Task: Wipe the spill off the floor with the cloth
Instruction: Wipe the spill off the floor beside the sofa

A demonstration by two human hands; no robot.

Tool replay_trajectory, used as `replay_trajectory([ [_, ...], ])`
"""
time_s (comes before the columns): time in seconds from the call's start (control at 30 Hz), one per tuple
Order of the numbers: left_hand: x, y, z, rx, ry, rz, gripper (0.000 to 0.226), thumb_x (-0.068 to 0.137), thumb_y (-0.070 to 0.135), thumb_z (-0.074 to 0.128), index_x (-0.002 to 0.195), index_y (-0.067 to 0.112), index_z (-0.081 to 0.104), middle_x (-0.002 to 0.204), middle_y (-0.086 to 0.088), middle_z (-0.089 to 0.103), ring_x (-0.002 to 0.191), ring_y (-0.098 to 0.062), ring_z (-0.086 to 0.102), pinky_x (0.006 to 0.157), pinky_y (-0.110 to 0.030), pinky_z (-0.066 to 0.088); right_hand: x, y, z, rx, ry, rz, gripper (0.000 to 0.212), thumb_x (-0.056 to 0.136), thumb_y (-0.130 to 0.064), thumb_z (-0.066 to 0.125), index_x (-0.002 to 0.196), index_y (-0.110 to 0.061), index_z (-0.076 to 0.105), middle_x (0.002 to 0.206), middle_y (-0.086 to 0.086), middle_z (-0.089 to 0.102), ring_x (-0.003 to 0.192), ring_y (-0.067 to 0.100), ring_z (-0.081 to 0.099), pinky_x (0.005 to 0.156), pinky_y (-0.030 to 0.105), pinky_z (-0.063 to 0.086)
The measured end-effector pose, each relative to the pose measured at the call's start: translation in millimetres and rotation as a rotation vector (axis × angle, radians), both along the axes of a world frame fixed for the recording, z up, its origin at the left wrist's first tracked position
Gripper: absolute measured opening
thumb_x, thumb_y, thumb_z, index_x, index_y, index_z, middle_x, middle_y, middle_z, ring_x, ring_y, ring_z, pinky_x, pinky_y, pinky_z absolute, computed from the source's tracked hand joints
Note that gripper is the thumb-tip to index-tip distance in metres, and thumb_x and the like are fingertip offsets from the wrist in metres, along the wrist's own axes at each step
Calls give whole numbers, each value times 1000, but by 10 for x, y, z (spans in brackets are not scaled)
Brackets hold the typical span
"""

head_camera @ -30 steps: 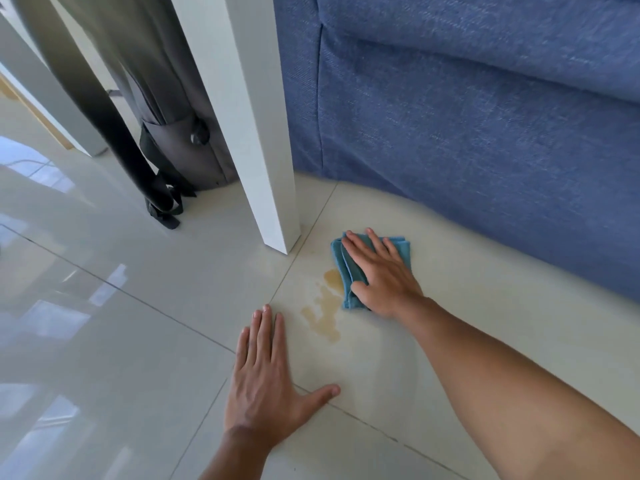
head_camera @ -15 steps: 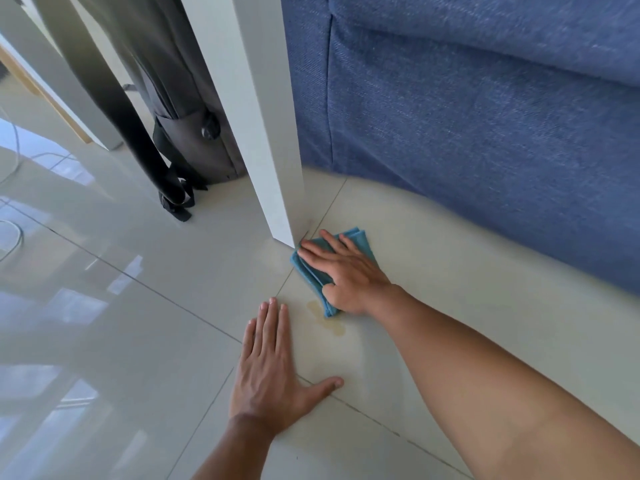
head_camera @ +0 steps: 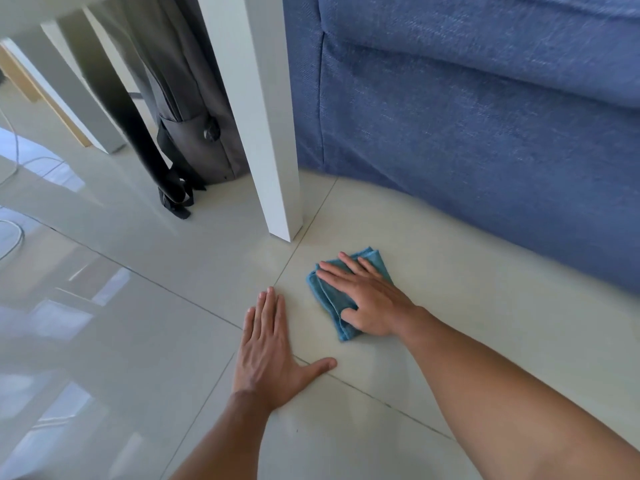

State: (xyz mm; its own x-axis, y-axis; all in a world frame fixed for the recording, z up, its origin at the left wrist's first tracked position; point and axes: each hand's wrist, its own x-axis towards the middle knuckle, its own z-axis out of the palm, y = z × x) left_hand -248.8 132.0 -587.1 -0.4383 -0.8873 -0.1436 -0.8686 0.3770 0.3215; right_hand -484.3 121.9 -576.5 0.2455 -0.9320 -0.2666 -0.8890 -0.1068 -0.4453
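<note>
A folded blue cloth (head_camera: pixel 329 299) lies on the pale tiled floor (head_camera: pixel 450 306), a little in front of the white table leg. My right hand (head_camera: pixel 367 299) presses flat on top of it, fingers spread toward the left. My left hand (head_camera: pixel 270 355) rests palm down on the tiles just left of the cloth, fingers together and thumb out, holding nothing. No brown spill shows on the floor; the spot where it lay is under the cloth and hand.
A white table leg (head_camera: pixel 266 133) stands just behind the cloth. A blue sofa (head_camera: pixel 467 133) fills the right and back. A grey backpack (head_camera: pixel 187 109) with black straps leans behind the leg. White cables (head_camera: pixel 14 233) lie at the far left.
My right hand has slid the cloth over the brownish spill, which showed beside the cloth earlier and is out of sight now. My left hand stays planted on the floor.
</note>
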Motion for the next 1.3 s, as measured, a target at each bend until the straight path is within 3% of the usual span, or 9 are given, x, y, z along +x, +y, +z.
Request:
replay_trajectory([
  [0.1, 114, -7, 14, 6, 10, -48, 141, 61, 101, 37, 158, 8, -5, 165, -7, -15, 151, -17, -20, 122, -32, -12, -99, 158, -9, -29, 91, 1, 93, 88, -48, 53, 162, -35, -2, 168, -24, -10, 152, 2, -24, 125, 34, -12],
  [0.2, 171, 19, -21, -25, 10, -45, 140, 62, 102, 36, 158, 5, 2, 166, -8, -7, 152, -17, -14, 123, -35, -3, -114, 226, -15, -49, 159, 37, 97, 89, -65, 48, 162, -33, -8, 168, -22, -16, 151, 4, -28, 125, 35, -13],
  [0.43, 143, -9, -66, -33, -3, -46, 137, 64, 101, 35, 158, 5, 6, 167, -9, -4, 153, -17, -12, 124, -37, -1, 139, 110, -124, -130, 207, -64, 105, 82, -83, 40, 163, -29, 1, 170, -18, -9, 155, 14, -20, 127, 44, -3],
  [0.6, 133, -9, -83, -34, -14, -51, 135, 66, 99, 38, 157, 3, 13, 166, -11, 6, 154, -18, -3, 123, -36, 1, 541, -141, -222, -157, 170, -305, 100, 84, -83, 31, 163, -27, 6, 171, -15, -3, 157, 20, -12, 127, 45, -3],
  [0.77, 139, -21, -88, -30, -11, -39, 135, 65, 99, 38, 157, 3, 14, 167, -10, 6, 154, -18, -4, 123, -39, 5, 528, -385, -246, -157, 170, -466, 84, 95, -71, 27, 163, -27, 8, 171, -14, 0, 157, 22, -9, 127, 44, -4],
  [1.07, 138, -10, -61, -35, -24, -39, 135, 65, 100, 36, 157, 3, 14, 167, -10, 3, 154, -18, -6, 123, -39, 5, -221, 58, -223, -100, 263, -492, 97, 87, -81, 19, 163, -25, -4, 171, -13, -7, 157, 21, -13, 127, 46, -2],
  [1.3, 136, -9, -106, -51, -28, -37, 135, 65, 99, 39, 156, 2, 17, 166, -11, 7, 154, -19, -1, 123, -40, 6, 180, 302, -162, -83, 265, -440, 100, 86, -80, 22, 163, -21, -4, 171, -9, -11, 156, 25, -17, 126, 48, -6],
])
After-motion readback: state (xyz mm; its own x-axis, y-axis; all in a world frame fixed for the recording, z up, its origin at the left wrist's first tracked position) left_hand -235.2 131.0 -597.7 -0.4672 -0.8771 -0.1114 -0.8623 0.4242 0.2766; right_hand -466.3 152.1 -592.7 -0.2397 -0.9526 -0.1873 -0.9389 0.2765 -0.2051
